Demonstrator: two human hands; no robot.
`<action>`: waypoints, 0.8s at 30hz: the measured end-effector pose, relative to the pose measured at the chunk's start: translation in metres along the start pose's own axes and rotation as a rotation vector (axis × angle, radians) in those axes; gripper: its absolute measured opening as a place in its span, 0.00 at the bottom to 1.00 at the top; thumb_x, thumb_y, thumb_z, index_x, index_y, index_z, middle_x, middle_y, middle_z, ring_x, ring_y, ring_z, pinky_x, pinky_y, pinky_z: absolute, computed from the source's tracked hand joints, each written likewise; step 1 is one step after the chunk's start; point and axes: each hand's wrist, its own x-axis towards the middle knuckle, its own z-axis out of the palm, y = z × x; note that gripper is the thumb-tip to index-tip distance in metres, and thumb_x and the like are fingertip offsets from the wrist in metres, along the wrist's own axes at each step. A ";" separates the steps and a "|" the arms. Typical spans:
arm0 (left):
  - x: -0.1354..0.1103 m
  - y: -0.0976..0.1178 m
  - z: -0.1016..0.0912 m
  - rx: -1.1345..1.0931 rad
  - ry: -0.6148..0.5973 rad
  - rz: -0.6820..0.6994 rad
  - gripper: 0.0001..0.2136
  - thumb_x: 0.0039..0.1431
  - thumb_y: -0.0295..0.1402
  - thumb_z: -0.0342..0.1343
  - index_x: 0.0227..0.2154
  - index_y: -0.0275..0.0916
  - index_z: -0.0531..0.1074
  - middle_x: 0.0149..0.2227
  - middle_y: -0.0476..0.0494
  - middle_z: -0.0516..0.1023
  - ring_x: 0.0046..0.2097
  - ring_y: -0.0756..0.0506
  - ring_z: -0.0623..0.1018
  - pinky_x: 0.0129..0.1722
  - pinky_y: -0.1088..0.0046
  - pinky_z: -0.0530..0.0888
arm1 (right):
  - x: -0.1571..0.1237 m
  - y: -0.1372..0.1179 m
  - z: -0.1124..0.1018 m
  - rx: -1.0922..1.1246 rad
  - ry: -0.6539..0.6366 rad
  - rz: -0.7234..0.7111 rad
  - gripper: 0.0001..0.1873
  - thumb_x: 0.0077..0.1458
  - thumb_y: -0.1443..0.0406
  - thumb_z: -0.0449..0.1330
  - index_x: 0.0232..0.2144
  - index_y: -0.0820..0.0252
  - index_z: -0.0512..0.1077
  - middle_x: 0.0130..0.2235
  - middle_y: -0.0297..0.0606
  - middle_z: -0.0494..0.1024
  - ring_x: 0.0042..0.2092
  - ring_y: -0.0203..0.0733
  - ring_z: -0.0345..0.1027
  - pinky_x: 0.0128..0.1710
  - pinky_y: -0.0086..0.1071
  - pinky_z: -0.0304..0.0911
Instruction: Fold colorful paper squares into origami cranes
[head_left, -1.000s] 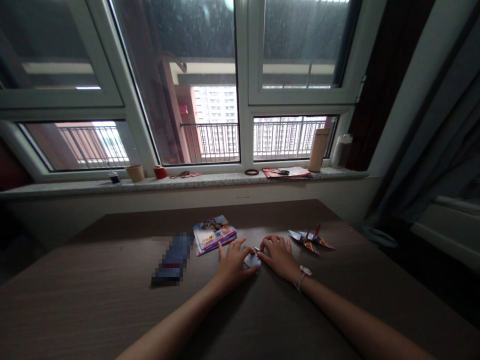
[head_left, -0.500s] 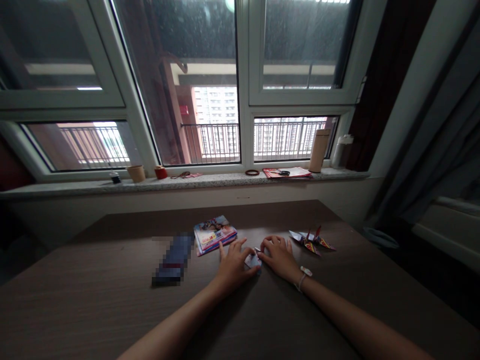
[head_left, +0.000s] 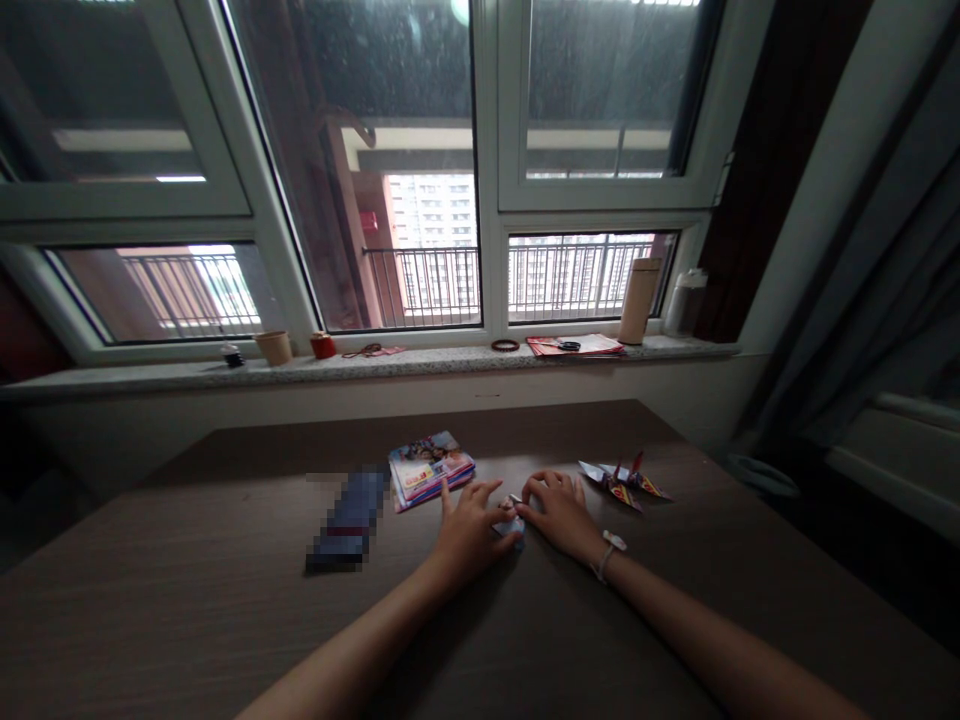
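Observation:
A small folded piece of printed paper (head_left: 511,528) lies on the table between my two hands. My left hand (head_left: 471,527) holds it from the left, with thumb and index finger at its edge and the other fingers stretched forward. From the right, my right hand (head_left: 559,512) pinches the paper's upper edge with its fingers bent. A bracelet circles the right wrist. Right of that hand sit folded paper cranes (head_left: 622,486) with pointed wings. Ahead of my left hand rests a stack of colourful printed sheets (head_left: 429,472).
A blurred dark blue flat object (head_left: 349,522) lies left on the brown table (head_left: 187,590). Behind, the windowsill (head_left: 442,360) carries a paper cup (head_left: 274,347), a red jar (head_left: 322,345), scissors (head_left: 570,346) on papers, a tan bottle (head_left: 639,302) and a grey bottle (head_left: 684,302).
The fingers of both hands have shifted slightly at the paper, and its upper part looks different between them. Everything else stays in place.

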 end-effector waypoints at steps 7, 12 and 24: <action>0.001 -0.001 -0.001 0.030 -0.033 0.016 0.12 0.53 0.43 0.62 0.41 0.53 0.76 0.61 0.48 0.67 0.61 0.36 0.64 0.60 0.34 0.34 | -0.002 0.004 0.001 0.030 0.011 -0.040 0.14 0.61 0.52 0.51 0.37 0.49 0.73 0.49 0.34 0.71 0.55 0.48 0.57 0.61 0.54 0.39; 0.001 -0.003 0.000 -0.014 -0.089 -0.017 0.12 0.54 0.43 0.61 0.42 0.53 0.74 0.61 0.48 0.65 0.62 0.35 0.63 0.59 0.31 0.36 | 0.001 0.018 -0.001 0.212 0.063 -0.053 0.13 0.61 0.58 0.52 0.39 0.52 0.75 0.47 0.37 0.71 0.53 0.45 0.61 0.57 0.41 0.52; -0.001 -0.004 0.002 -0.005 -0.093 -0.016 0.13 0.55 0.44 0.59 0.44 0.53 0.73 0.61 0.47 0.65 0.62 0.35 0.61 0.58 0.30 0.38 | -0.011 0.020 -0.012 0.174 0.014 -0.147 0.09 0.57 0.62 0.59 0.36 0.46 0.80 0.50 0.36 0.68 0.56 0.45 0.56 0.59 0.39 0.52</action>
